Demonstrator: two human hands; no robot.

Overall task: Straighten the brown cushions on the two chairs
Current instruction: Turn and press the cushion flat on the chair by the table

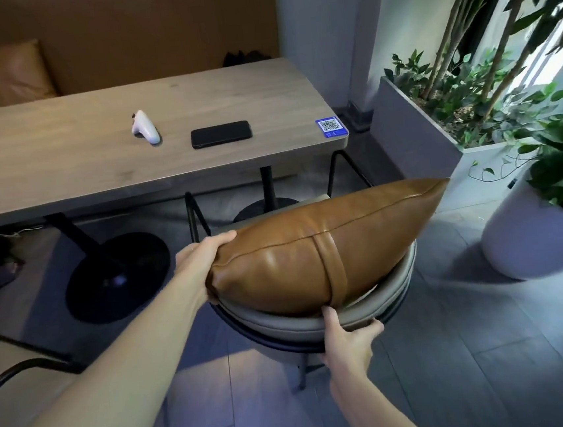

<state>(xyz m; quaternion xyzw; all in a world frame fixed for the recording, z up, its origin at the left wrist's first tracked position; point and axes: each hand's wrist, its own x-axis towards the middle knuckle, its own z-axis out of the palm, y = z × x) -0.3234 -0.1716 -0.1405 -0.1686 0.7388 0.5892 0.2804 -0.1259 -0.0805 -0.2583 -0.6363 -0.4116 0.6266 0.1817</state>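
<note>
fingers (222, 237) of the left hand (199, 259) curled over the near-left corner of the brown cushion (324, 247), thumb hidden beneath, clamped on that corner by the look of it; thumb of the right hand (349, 339) pressed up against the band that wraps the cushion's middle, remaining fingers spread along the padded grey rim of the chair (368, 308), steadying the seat rather than gripping the leather; cushion propped on edge across the chair back, long seam uppermost, far corner pointing up to the right toward the white planter (530, 244), clearly tilted rather than level; first cushion in hand, judging by this, mid-adjustment and not yet squared; second chair (20, 369) only partly visible at lower left, its cushion out of sight; next move likely a lowering of the raised right end and a turn to sit it centred against the backrest, requiring a firmer hold from the right hand on the cushion itself; slippery leather, so some risk of sliding off the rounded rim; table (61, 158) beyond with a phone (221, 134) and a white controller (144, 127), well apart from the work.
</note>
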